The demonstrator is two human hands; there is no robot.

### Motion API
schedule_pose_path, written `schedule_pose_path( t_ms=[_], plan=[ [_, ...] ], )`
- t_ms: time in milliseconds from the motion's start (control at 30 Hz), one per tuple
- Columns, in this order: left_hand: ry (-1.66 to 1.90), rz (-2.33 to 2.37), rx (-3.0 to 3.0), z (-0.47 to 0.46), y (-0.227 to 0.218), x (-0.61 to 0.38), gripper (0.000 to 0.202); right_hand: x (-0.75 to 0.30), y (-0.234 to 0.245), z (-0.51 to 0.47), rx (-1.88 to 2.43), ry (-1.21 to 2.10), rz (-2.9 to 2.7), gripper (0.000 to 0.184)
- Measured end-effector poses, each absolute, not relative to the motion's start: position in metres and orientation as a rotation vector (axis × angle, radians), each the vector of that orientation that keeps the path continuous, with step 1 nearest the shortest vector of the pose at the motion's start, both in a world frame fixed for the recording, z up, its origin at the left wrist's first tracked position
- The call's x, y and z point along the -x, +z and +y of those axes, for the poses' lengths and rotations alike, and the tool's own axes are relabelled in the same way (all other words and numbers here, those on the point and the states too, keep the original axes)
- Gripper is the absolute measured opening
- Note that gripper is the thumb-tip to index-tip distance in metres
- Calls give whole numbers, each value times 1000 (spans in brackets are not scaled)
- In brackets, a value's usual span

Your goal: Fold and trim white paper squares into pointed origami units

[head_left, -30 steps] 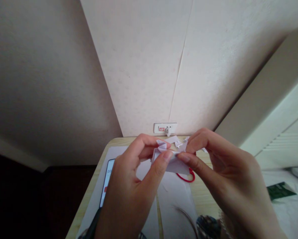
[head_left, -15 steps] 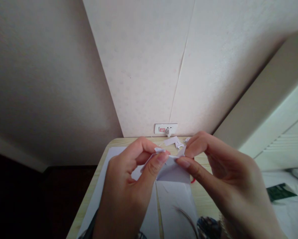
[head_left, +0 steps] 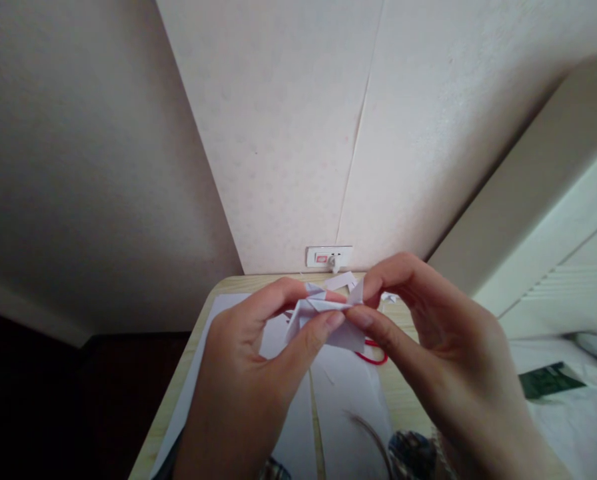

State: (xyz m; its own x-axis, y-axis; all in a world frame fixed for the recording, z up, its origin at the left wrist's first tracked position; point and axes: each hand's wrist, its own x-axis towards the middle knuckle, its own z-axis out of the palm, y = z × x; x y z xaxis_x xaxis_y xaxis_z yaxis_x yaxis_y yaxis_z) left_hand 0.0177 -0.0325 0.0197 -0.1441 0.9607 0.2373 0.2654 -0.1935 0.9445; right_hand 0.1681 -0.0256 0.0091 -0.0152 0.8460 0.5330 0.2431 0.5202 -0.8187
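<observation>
A small piece of folded white paper (head_left: 346,338) is held up between both hands, over the table. My left hand (head_left: 258,360) pinches its left part, thumb in front and fingers behind. My right hand (head_left: 433,333) grips the right edge between thumb and fingertips, where one pointed flap (head_left: 357,292) stands up. Another flap (head_left: 315,291) rises by the left fingertips. Beneath the hands lie flat sheets of white paper (head_left: 346,400), with a narrow gap between them. A red loop (head_left: 373,360), perhaps a scissors handle, shows partly behind the folded paper.
White paper scraps (head_left: 341,281) lie at the back of the wooden table (head_left: 403,393), below a wall socket (head_left: 329,257) with a plug in it. To the right, a dark green packet (head_left: 552,381) rests on white cloth. Walls stand behind and to the left.
The folded paper has tilted, so more of its folded left side shows and its hanging part looks shorter. More of the red loop is visible. Both hands still grip the paper.
</observation>
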Motion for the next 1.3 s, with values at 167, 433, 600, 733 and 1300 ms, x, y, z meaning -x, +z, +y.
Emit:
schedule_pose_path(
  t_ms=[167,433,600,733,1300],
  plan=[
    [1360,1438,-1518,-35,21,-15,8,-168,8,-22,956,555,-1591,18],
    [1394,1464,-1441,-34,16,-19,5,-170,12,-28,962,518,-1634,18],
    [1501,1415,-1535,-34,13,-17,9,-167,14,-31,983,553,-1648,20],
    [1526,1433,-1602,-35,14,-11,13,-165,15,-31,956,583,-1685,17],
    [1413,1250,-1671,-31,16,-11,18,-163,14,-25,966,834,-1530,17]
  ],
)
